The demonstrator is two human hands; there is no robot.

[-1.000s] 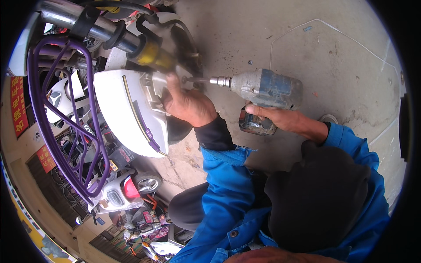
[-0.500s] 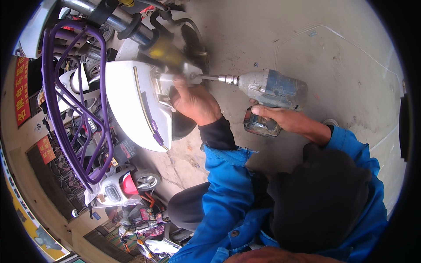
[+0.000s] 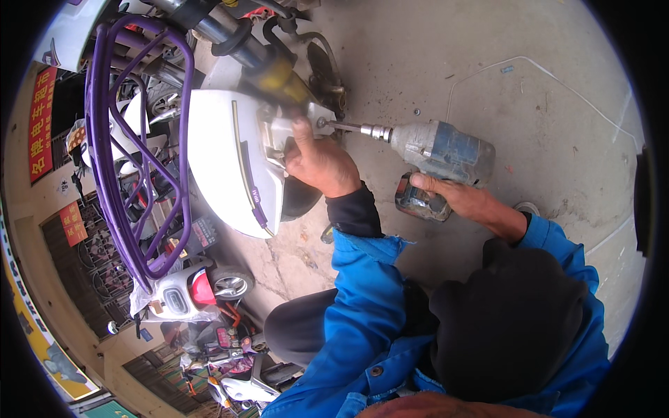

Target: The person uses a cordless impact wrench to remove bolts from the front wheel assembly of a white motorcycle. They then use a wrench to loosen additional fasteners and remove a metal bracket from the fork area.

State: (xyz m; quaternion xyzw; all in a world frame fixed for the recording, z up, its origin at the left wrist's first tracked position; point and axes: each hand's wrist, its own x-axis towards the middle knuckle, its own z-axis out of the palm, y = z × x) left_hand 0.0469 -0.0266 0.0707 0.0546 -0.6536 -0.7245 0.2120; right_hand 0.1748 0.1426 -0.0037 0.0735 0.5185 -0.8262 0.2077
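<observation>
My right hand [image 3: 456,195] is wrapped round the grip of a grey-blue cordless impact driver [image 3: 446,150]. Its long bit [image 3: 347,127] points left and meets a bolt head [image 3: 322,122] on a white bracket. A white plastic fender [image 3: 226,160] with a purple and dark stripe joins this bracket. With the thumb up, my left hand [image 3: 324,166] grips the fender's bracket edge just below the bit; its fingertips are partly hidden. Right above comes a shiny fork leg [image 3: 244,50] with a blurred yellow section [image 3: 282,80].
Purple tubular frame parts [image 3: 104,139] stand left of the fender. Farther left are parked scooters [image 3: 185,292] and red signs [image 3: 43,125] on a wall. On the concrete floor [image 3: 543,118] lie a small nut [image 3: 417,111] and a thin pale line of cord or marking.
The whole scene has shifted slightly right in view as the head moved. Both hands keep their holds, and the bit stays at the bolt.
</observation>
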